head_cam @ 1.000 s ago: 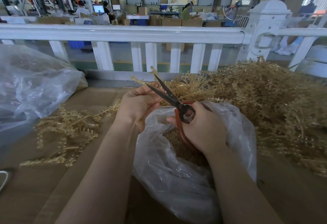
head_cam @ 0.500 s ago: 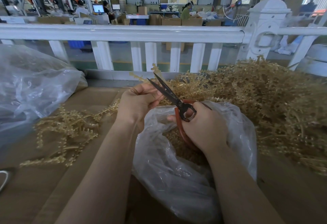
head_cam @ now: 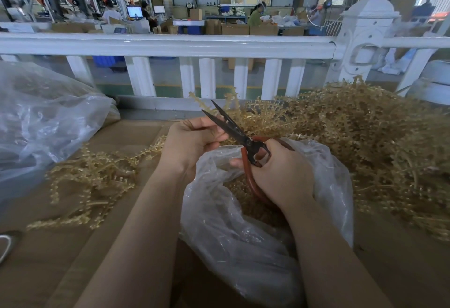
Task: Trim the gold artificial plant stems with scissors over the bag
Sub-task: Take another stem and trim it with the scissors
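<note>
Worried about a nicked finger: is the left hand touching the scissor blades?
Cannot tell. In the head view the scissors' open blades overlap the left hand's fingertips, but no contact or gap shows plainly.

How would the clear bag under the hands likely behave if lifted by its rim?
The bag looks thin and crinkled, so it would probably sag and fold rather than hold shape. Gold trimmings pooled inside would likely weight the bottom. Its glossy film may be somewhat slippery.

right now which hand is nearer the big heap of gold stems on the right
Right. The right hand, gripping the scissors, sits beside the big heap of gold stems; the left hand is farther off, across the scissor blades.
</note>
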Tool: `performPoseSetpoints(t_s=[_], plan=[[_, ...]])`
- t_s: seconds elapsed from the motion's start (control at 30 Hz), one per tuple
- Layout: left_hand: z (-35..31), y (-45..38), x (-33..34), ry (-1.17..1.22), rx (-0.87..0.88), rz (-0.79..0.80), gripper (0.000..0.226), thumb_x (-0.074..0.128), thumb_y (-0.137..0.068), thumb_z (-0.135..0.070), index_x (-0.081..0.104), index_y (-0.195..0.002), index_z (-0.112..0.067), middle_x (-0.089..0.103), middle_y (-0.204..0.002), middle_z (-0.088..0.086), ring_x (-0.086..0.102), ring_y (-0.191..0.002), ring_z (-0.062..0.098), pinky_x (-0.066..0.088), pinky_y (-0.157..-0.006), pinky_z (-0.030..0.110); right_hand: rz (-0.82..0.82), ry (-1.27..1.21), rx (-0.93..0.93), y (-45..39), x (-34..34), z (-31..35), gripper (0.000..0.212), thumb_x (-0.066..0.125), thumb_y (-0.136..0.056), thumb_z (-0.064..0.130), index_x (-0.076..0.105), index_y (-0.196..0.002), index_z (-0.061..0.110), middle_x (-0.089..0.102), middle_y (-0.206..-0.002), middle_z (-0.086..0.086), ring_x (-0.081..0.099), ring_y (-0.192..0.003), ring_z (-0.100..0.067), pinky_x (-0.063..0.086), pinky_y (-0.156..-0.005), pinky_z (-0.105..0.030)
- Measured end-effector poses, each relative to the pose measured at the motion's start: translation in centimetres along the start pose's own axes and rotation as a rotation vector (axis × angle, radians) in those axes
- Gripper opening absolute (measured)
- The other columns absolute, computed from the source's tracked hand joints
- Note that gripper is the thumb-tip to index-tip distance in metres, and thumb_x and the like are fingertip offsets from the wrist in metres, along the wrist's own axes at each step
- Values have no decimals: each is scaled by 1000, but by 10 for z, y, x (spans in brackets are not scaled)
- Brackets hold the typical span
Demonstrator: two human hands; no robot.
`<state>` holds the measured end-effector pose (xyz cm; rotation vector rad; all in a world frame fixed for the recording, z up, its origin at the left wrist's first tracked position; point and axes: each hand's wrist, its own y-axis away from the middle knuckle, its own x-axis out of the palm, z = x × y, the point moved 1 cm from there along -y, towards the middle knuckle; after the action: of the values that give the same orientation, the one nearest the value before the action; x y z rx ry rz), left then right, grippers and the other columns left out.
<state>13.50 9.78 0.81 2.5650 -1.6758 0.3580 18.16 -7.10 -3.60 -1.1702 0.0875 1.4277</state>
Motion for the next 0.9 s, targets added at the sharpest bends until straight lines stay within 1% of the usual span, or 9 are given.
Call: performPoseSetpoints(t_s=[0.07, 0.17, 0.3, 0.43, 0.53, 0.6, 0.63, 0.77, 0.9], plan=[[0, 0, 0, -5, -1, 3, 22, 64, -87, 6, 75, -82, -12, 77, -80, 3, 73, -72, 9, 53, -58, 15, -18, 7, -15, 0, 0, 1, 57, 46, -67, 88, 32, -61, 33, 35, -52, 21, 34, -49, 8, 22, -47, -16], [0, -1, -1, -1, -12, 12, 20, 64, -88, 5, 75, -84, -12, 78, -84, 4, 74, -75, 10, 54, -60, 16, -36, 4, -19, -1, 1, 0, 57, 52, -68, 86, 32, -60, 33, 33, -51, 21, 32, -48, 7, 21, -47, -16], [0, -3, -3, -2, -21, 4, 20, 66, -88, 3, 76, -83, -14, 78, -86, 5, 75, -78, 12, 55, -62, 17, -3, 1, 3, -2, 6, -6, 56, 59, -71, 82, 56, -70, 27, 44, -56, 21, 42, -53, 6, 29, -49, -16], [0, -4, -3, -5, -9, 8, 28, 69, -85, 2, 79, -69, -19, 77, -79, 4, 74, -73, 11, 55, -60, 17, 41, -19, 37, -3, 8, -8, 60, 58, -70, 84, 65, -80, 25, 54, -63, 18, 51, -61, 3, 41, -53, -21], [1, -4, -3, -79, 20, 21, 24, 68, -86, 4, 77, -77, -16, 77, -80, 5, 74, -73, 13, 54, -61, 17, 57, 12, 44, -3, 8, -8, 65, 51, -68, 90, 61, -79, 27, 54, -64, 17, 50, -62, 2, 42, -53, -23], [1, -4, -3, -153, 50, 41, 27, 66, -87, 6, 76, -77, -16, 77, -79, 4, 73, -72, 12, 53, -60, 16, 54, 26, 35, -3, 6, -7, 66, 43, -65, 94, 54, -76, 30, 50, -62, 19, 46, -60, 3, 39, -52, -23], [2, -3, -3, -184, 62, 48, 28, 65, -87, 7, 76, -76, -17, 76, -78, 3, 72, -72, 12, 52, -60, 17, 52, 30, 28, -3, 5, -6, 64, 43, -65, 94, 51, -74, 31, 48, -61, 20, 44, -58, 5, 36, -51, -22], [2, -3, -1, -235, 83, 57, 30, 64, -88, 8, 75, -75, -18, 76, -77, 1, 72, -71, 10, 51, -59, 16, 11, 53, -5, -3, 3, -5, 53, 63, -74, 80, 39, -66, 34, 39, -55, 22, 37, -52, 8, 24, -47, -16], [3, -4, -2, -208, 74, 68, 30, 64, -88, 8, 75, -76, -17, 76, -76, 1, 71, -70, 9, 51, -59, 16, -36, 57, -30, -1, 3, -2, 59, 74, -75, 71, 28, -61, 36, 31, -52, 23, 31, -49, 9, 20, -47, -16]])
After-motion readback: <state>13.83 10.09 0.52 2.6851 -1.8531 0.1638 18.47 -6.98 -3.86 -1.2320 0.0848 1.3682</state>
